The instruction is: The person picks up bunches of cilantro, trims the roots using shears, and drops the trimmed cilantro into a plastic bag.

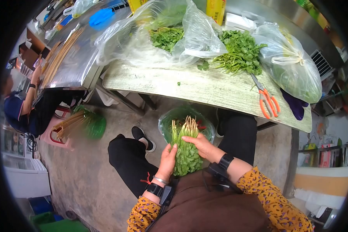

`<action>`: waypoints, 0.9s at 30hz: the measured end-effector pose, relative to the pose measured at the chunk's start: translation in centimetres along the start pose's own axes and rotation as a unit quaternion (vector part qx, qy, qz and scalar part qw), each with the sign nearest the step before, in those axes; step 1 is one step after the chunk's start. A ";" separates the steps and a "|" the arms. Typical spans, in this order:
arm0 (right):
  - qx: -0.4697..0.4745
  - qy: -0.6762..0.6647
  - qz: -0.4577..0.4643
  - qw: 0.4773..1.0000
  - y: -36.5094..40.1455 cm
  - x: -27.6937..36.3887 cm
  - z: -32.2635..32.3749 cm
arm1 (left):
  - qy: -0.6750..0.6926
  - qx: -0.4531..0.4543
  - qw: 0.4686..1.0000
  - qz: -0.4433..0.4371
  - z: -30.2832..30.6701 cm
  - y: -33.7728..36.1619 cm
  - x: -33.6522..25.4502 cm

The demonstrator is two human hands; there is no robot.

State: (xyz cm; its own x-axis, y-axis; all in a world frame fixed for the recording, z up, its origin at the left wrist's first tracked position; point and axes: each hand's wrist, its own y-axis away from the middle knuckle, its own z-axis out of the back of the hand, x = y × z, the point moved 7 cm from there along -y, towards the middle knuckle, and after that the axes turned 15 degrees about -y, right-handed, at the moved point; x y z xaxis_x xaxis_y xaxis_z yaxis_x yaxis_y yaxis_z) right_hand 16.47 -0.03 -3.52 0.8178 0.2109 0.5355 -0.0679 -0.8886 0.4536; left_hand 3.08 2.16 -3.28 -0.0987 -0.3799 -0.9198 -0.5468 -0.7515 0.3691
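Note:
A bunch of cilantro point(187, 154) is held between both hands above my lap, its pale root ends pointing away from me and its leaves toward my apron. My left hand point(168, 160) grips the stems from the left side. From the right, my right hand point(200, 146) closes round the same stems, thumb across them near the roots. Beyond the roots, on the floor, stands a bin lined with a clear bag point(166, 123), with some red and green scraps inside. Orange-handled scissors point(267, 101) lie on the table, blades touching a pile of cilantro point(239, 50).
The pale wooden table point(150, 79) spans the front, carrying an open plastic bag point(199, 36) of greens, a tied bag point(294, 63) and a dark purple item point(294, 104). At left, another person point(21, 104) sits by a metal table with long sticks point(62, 56); a pink stool point(54, 135) stands near.

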 end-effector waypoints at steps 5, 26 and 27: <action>-0.013 -0.010 -0.022 1.000 -0.1 -0.5 0.5 | -0.081 -0.012 0.997 0.006 0.6 -0.3 1.3; 0.039 0.111 0.028 0.993 0.3 -0.2 -1.2 | -0.033 0.117 0.982 0.146 -2.1 1.1 0.3; 0.040 0.112 0.027 0.993 0.3 -0.2 -1.2 | -0.033 0.116 0.982 0.146 -2.0 1.1 0.4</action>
State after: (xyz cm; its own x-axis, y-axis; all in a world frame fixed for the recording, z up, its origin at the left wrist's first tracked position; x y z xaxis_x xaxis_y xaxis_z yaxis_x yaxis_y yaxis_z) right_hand 15.59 0.16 -2.67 0.6666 0.2390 0.7061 -0.0552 -0.9288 0.3664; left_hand 4.06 0.11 -2.98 -0.3290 -0.5196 -0.7885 -0.6605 -0.4701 0.5854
